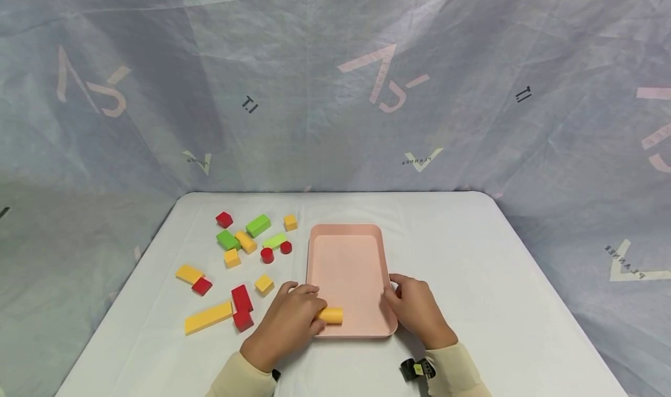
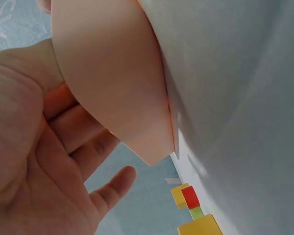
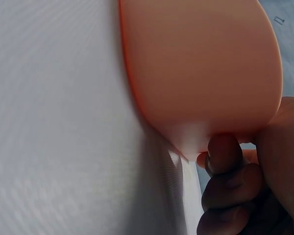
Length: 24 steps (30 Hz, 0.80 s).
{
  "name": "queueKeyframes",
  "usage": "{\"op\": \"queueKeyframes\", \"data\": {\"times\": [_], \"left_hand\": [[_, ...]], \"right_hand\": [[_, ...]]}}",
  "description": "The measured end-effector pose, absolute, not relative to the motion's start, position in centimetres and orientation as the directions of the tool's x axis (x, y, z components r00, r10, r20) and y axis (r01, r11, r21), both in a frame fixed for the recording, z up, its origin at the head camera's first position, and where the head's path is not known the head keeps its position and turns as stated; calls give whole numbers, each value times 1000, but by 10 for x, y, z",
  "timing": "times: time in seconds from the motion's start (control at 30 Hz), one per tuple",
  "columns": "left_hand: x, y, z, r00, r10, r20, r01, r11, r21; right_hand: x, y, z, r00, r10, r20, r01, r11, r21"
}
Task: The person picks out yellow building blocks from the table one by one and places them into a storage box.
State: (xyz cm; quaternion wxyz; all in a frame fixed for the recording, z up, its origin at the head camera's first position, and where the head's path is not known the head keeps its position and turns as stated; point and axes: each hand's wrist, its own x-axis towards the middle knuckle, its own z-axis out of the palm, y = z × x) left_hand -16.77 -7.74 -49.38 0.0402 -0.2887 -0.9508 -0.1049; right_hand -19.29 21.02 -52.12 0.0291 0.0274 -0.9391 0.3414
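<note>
A pink rectangular tray (image 1: 348,269) lies on the white table. Inside its front left corner is a yellow cylinder block (image 1: 333,315), its left end covered by the fingers of my left hand (image 1: 293,318), which holds it between thumb and fingers. From the left wrist, that hand (image 2: 49,132) reaches over the tray's outer wall (image 2: 112,73), which hides the cylinder. My right hand (image 1: 416,307) pinches the tray's right rim near the front; the right wrist view has its curled fingers (image 3: 228,191) against the tray's outside wall (image 3: 201,68).
Left of the tray lie several toy blocks: green blocks (image 1: 258,226), red cylinders (image 1: 267,255), yellow cubes (image 1: 264,284), red blocks (image 1: 242,298) and a long yellow block (image 1: 208,318). A black strap-like object (image 1: 417,369) is by the right sleeve. Grey printed cloth (image 1: 314,123) hangs behind the table.
</note>
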Motion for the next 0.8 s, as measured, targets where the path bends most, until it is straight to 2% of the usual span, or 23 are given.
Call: {"op": "queueKeyframes", "data": {"times": [0.57,0.8], "left_hand": [[-167,-76,-488,-837,541,85,546,814,197],[-167,-83,-486,-834,545,80,547,800,249]], "right_hand": [[-192,211,-520,-999,-28,41,-48,773,-633],[-193,210,-521,-998,-42,54,-67,772,-633]]}}
